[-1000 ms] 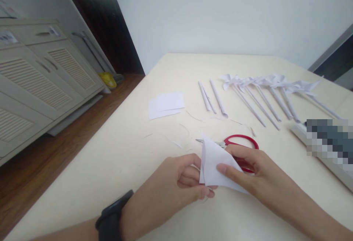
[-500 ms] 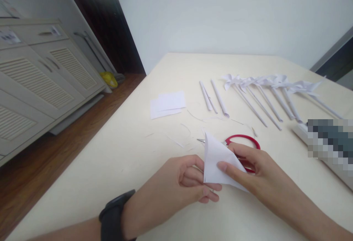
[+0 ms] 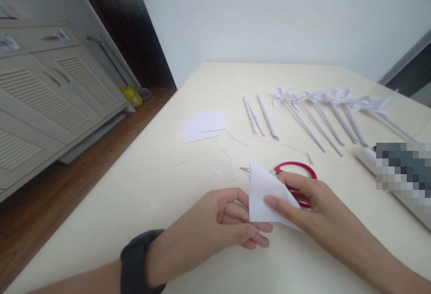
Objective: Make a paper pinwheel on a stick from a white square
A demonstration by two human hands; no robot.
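Observation:
A white sheet of paper (image 3: 262,190), folded into a triangle, is up off the table between my hands. My right hand (image 3: 310,199) pinches it, with the thumb flat on the front and the fingers behind. My left hand (image 3: 232,217) has curled fingers that pass behind the paper's left edge, and its thumb is at the lower left corner. Partly covered by the paper and my right hand, a pair of scissors (image 3: 296,164) with red handles lies on the table, its metal tip pointing left.
Paper squares (image 3: 205,125) lie at left on the table (image 3: 188,186). Rolled paper tubes (image 3: 267,116) are farther back, beside several paper pinwheels (image 3: 316,101) on paper sticks. Thin paper scraps (image 3: 212,168) are scattered in front. A pixelated object (image 3: 400,168) sits at right.
The view has tilted very slightly. Both hands keep nearly the same grip on the folded paper, and nothing on the table has moved.

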